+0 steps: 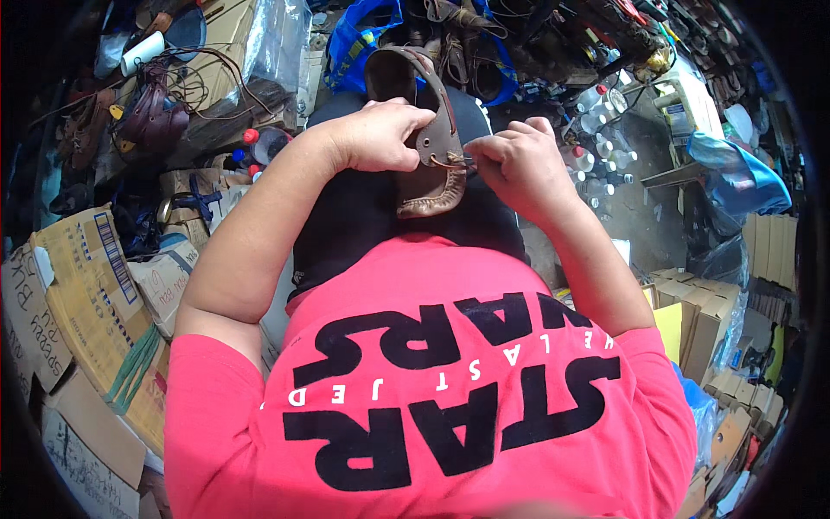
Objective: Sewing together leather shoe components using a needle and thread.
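A brown leather shoe [441, 134] lies over my lap, its opening at the far end and its gathered, stitched toe toward me. Along its edge runs a reddish-brown lace, and a loop of lace [448, 162] stands out near the toe seam. My left hand [385, 134] grips the shoe's left side, thumb and fingers closed on the leather. At the right side of the shoe, my right hand [523, 164] is closed in a pinch close to that loop. Something thin and dark shows at its fingertips, too small to name.
Beyond my knees stands a blue bag [346, 52] with more brown shoes beside it. Plastic bottles [596, 151] crowd the floor at right, near a blue plastic bag [735, 173]. Cardboard boxes [95, 285] are stacked at left. A dark red leather piece [156, 112] lies at far left.
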The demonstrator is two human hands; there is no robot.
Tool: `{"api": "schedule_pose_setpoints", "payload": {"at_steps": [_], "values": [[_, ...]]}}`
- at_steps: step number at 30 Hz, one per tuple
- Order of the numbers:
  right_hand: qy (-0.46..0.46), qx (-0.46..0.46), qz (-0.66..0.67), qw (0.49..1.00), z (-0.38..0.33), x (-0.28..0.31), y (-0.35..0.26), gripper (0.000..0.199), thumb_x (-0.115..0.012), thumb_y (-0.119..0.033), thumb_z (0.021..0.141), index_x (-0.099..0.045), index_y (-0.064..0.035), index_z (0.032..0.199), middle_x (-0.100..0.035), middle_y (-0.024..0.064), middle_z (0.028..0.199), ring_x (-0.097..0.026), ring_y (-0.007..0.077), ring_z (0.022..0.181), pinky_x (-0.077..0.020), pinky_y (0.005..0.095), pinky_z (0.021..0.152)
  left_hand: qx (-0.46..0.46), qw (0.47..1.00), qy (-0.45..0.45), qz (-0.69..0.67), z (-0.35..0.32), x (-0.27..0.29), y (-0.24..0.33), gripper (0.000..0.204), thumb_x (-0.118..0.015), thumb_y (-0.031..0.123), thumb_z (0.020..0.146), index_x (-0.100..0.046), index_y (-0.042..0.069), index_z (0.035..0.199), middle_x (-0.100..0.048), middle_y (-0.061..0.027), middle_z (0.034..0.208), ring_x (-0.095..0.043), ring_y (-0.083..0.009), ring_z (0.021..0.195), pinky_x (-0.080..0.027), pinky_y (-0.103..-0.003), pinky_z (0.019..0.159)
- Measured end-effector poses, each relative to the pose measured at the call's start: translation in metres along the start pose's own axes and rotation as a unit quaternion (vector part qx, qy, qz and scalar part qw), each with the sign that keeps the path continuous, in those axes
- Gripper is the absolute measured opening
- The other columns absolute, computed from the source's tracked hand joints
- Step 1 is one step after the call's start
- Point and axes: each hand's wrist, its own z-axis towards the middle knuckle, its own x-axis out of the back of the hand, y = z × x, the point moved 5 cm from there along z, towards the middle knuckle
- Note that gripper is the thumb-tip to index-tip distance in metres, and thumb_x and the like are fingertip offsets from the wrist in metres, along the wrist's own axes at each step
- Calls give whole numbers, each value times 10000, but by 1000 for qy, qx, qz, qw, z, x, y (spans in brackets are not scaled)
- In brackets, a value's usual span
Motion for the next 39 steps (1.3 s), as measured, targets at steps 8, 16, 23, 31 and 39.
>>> {"api": "schedule_pose_setpoints", "payload": {"at_steps": [8, 16, 23, 31, 39], "values": [[-72, 53, 30, 996, 7, 2, 18, 113, -670, -152, 779, -709, -138, 884, -667, 44, 751, -632, 191, 771, -441, 347, 783, -54, 996, 73, -1, 26, 0, 25, 357, -735, 303, 755, -684, 17, 962, -672, -187, 883, -655, -326, 846, -506, -383, 760], [-135, -229, 471, 841, -23, -23, 67, 174, -631, -37, 889, -695, -6, 1048, -689, 10, 954, -598, 66, 892, -489, 235, 823, -60, 992, 81, -79, 45, 5, 37, 278, -762, 200, 759, -699, 20, 962, -707, -133, 872, -679, -202, 796, -516, -313, 750], [-181, -248, 480, 822, -29, -27, 71, 222, -635, -95, 902, -677, -39, 1112, -660, -39, 921, -527, 22, 800, -449, 192, 730, -42, 976, 112, -182, 40, -5, 28, 232, -747, 56, 749, -701, 0, 969, -717, -100, 867, -674, -141, 796, -521, -269, 773], [-181, -255, 536, 784, -36, -29, 73, 217, -621, -96, 914, -673, -29, 1114, -670, -18, 969, -569, 56, 928, -464, 218, 836, -47, 986, 45, -153, 46, -12, 30, 252, -732, 54, 756, -698, 1, 999, -711, -102, 914, -694, -175, 861, -530, -287, 790], [-137, -219, 438, 861, -27, -13, 63, 175, -623, -64, 900, -665, 0, 1058, -687, 6, 907, -589, 61, 862, -492, 241, 785, -74, 990, 25, -118, 51, -15, 35, 235, -716, 94, 755, -708, 18, 977, -691, -132, 916, -684, -226, 870, -520, -318, 778]]}}
